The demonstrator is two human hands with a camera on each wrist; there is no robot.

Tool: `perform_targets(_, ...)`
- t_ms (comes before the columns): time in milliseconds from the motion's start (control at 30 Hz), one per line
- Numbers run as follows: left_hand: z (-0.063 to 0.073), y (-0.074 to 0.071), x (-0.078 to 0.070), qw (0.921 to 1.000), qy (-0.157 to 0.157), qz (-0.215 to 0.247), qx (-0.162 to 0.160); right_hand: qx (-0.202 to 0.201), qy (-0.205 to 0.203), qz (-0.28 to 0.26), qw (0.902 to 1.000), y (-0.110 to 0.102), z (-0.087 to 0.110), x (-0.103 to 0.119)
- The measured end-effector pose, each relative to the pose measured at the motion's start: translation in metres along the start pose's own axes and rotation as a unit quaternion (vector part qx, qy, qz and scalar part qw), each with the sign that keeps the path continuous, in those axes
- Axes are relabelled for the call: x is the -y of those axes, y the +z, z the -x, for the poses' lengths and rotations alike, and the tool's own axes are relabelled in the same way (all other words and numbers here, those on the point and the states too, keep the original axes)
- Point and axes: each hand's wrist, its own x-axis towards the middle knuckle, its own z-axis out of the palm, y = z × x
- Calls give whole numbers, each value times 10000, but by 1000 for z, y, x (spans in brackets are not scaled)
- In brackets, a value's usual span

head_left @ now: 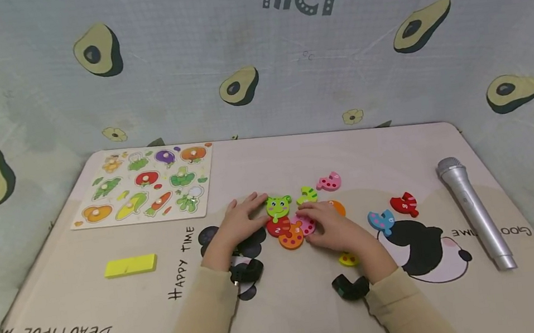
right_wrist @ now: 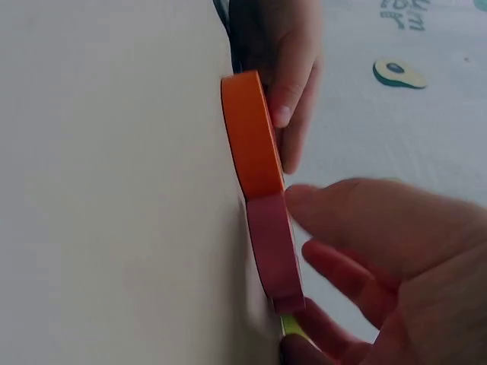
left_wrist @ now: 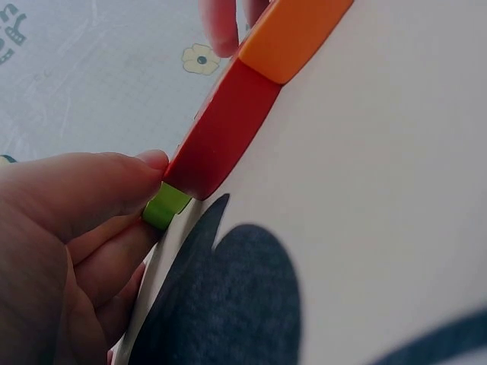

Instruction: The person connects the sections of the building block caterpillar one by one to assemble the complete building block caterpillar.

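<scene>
In the head view, a caterpillar-like row of flat puzzle pieces lies mid-table: a green smiling head piece, a red piece numbered 2, an orange spotted piece numbered 3, and a pink piece. My left hand rests beside the head, its thumb touching the red piece's edge in the left wrist view. My right hand pinches the pink piece; its thumb lies by the seam with the orange piece. Fingers partly hide the pink piece.
Loose pieces lie around: green, pink, orange, yellow, blue and red. A vegetable puzzle board is at back left, a yellow block at left, a silver microphone at right.
</scene>
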Motion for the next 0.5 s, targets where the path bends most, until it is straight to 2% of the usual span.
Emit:
perform_targets(200,-1,1,-1,10000,36,-51,5,-253,201,-429,9986,-11,5,-8)
perform_targets(333,0,1,-1,10000,79,42,-10,-371,490,-476,9970,-21,7,-14)
perform_targets(500,3,0,-1,9998,136,49,-101,-413,580,-361,9968,-32,5,-16)
